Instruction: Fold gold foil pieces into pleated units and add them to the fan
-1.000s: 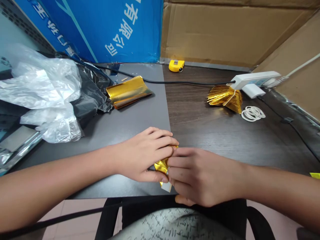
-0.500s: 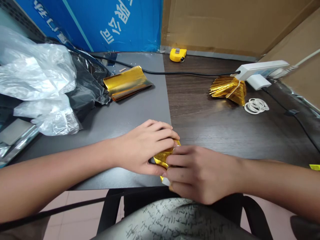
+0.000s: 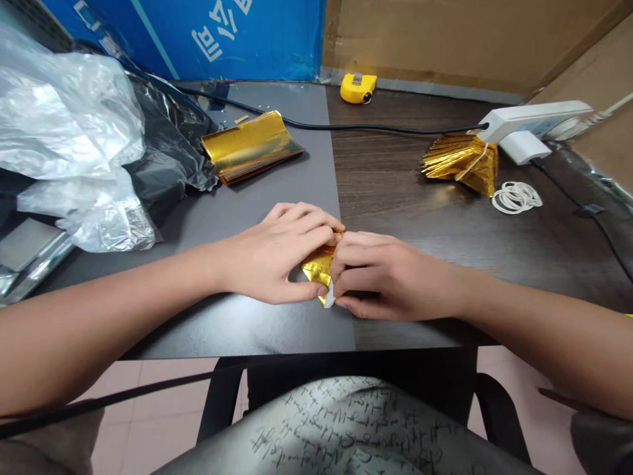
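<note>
At the near table edge [image 3: 277, 330], a small gold foil piece [image 3: 319, 267] is pinched between the left hand [image 3: 277, 257], laid palm-down with fingers curled, and the right hand [image 3: 390, 280], whose bent fingertips are pressed onto it.

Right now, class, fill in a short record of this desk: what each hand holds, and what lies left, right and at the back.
Left hand: pinches folded gold foil
Right hand: pinches the same foil
Left side: gold sheet stack, plastic bags
Right side: tied foil bundle, rubber bands, power strip
Back: yellow tape measure
</note>
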`<state>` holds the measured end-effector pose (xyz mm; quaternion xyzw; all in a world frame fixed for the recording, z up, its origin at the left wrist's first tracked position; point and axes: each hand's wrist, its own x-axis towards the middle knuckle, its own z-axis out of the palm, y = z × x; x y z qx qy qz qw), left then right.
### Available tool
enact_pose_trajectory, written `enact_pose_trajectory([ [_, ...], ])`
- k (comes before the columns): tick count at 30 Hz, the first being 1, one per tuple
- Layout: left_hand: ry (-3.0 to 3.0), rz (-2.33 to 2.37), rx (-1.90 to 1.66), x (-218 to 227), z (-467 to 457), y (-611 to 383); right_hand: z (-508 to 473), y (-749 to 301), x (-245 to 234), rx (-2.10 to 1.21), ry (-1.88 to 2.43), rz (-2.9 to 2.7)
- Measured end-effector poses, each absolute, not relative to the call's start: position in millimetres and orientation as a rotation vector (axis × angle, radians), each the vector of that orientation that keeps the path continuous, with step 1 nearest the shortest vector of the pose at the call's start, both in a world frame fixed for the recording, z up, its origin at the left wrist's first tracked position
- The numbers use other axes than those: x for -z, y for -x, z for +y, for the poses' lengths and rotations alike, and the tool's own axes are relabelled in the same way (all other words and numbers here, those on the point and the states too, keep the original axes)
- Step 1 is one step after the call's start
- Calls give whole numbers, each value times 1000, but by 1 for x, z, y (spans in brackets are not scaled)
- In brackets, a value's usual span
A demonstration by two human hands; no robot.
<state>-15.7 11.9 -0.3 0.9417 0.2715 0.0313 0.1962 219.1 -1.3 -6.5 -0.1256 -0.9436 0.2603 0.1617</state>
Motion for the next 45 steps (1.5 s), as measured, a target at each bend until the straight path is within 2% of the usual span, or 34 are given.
enact_pose_trajectory([
  [28, -2620, 796, -97, 3, 9, 14, -24, -207, 10, -835, 711, -2495],
  [45, -2640, 762, -85, 4, 9, 15, -22, -207, 10, -828, 695, -2531],
])
